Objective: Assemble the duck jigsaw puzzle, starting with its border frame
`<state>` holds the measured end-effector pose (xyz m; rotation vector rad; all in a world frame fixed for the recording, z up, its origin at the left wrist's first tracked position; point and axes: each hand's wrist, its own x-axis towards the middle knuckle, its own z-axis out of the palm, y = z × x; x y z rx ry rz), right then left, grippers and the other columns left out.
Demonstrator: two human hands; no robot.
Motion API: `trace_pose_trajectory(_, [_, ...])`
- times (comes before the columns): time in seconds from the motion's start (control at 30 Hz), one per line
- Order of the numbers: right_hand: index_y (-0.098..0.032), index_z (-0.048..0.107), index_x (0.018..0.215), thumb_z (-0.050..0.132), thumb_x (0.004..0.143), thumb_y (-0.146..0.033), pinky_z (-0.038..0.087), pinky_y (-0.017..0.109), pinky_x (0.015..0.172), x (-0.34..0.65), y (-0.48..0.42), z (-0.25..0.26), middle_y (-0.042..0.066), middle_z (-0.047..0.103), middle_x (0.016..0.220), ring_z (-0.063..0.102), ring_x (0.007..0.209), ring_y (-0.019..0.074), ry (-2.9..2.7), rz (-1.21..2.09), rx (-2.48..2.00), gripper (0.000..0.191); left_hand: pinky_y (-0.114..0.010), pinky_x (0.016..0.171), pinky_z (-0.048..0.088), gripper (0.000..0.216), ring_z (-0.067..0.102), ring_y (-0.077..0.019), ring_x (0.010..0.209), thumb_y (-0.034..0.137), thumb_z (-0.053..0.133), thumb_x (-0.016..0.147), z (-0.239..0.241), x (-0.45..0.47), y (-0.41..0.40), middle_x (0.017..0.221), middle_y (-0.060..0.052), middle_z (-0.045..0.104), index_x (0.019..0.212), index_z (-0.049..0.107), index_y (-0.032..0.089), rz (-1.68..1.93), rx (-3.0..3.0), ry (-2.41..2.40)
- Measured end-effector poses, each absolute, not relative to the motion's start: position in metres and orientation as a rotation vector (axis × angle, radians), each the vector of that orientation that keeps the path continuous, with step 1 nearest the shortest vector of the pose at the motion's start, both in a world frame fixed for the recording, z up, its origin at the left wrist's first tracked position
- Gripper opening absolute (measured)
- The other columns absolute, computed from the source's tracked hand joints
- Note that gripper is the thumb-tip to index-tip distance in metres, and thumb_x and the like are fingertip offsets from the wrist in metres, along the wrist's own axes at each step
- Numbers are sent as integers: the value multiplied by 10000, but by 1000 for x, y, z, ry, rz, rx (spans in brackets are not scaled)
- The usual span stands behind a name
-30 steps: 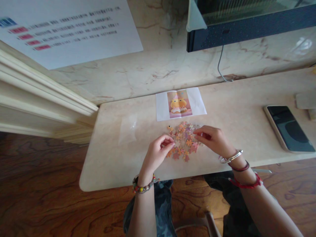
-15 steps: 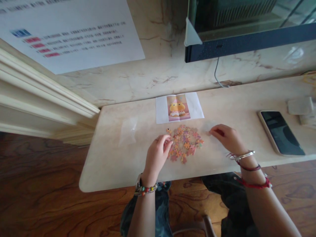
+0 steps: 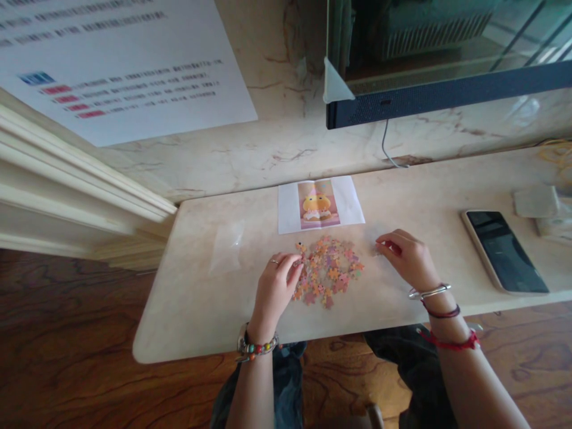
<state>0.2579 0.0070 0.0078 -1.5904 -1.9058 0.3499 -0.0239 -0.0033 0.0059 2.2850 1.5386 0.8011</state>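
A loose heap of jigsaw puzzle pieces (image 3: 333, 274), mostly orange and pink, lies on the pale tabletop (image 3: 187, 304). My left hand (image 3: 277, 286) is at the heap's left edge, thumb and forefinger brought together in a pinch; whatever lies between the tips is too small to tell. To the right of the heap, apart from it, my right hand (image 3: 409, 256) hovers low over the table with its fingertips pinched. What they hold, if anything, cannot be made out. Behind the heap lies a creased paper sheet with a printed picture (image 3: 319, 205) of a yellow figure.
A clear plastic bag (image 3: 227, 247) lies flat to the left. On the right are a phone (image 3: 504, 250) and a pale box-like item (image 3: 536, 201). A dark-framed screen (image 3: 429, 95) hangs above, with a cable (image 3: 385, 143) below it. A printed notice (image 3: 134, 77) is on the wall.
The camera view has shifted slightly, so the scene sits lower and a little left. Both hands stay pinched in nearly the same places beside the pieces.
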Motion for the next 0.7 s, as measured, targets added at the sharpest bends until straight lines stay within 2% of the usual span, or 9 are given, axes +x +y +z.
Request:
trace_pose_trajectory(0.13, [-183, 628, 959, 466, 822, -245, 454, 294, 637, 241, 11, -1, 74, 560, 831, 543, 692, 155, -1972, 348, -1521, 221, -330, 780, 463, 123, 546, -181, 873, 175, 467, 836, 5, -22, -4, 893, -52, 594, 924, 549, 197, 740, 2331, 1507])
trace_pose_trajectory(0.2, [-190, 627, 987, 464, 824, -233, 451, 319, 686, 233, 15, -5, 86, 552, 879, 540, 744, 170, -2024, 310, -1552, 234, -328, 787, 461, 123, 542, -181, 880, 172, 464, 838, 5, -23, -3, 895, -52, 593, 925, 549, 194, 743, 2336, 1512])
trace_pose_trajectory(0.43, [-185, 619, 800, 524, 760, -173, 411, 339, 699, 214, 29, -6, 80, 564, 870, 530, 825, 201, -2103, 363, -1711, 104, -332, 800, 457, 142, 542, -181, 889, 172, 476, 832, 6, -24, -7, 912, -51, 597, 942, 560, 198, 766, 2346, 1487])
trace_pose_trajectory(0.5, [-174, 605, 748, 531, 740, -158, 411, 319, 685, 214, 29, -5, 75, 567, 837, 533, 804, 192, -2077, 399, -1691, 76, -330, 795, 460, 151, 540, -179, 888, 165, 476, 830, 7, -24, -9, 910, -49, 594, 947, 563, 202, 771, 2350, 1460])
trace_pose_trajectory(0.7, [-180, 606, 648, 536, 716, -188, 387, 271, 558, 253, 23, 2, 23, 546, 650, 481, 569, 133, -2005, 373, -1698, 98, -339, 809, 454, 157, 529, -181, 908, 154, 467, 835, 7, -28, -10, 922, -50, 593, 951, 561, 203, 801, 2337, 1460])
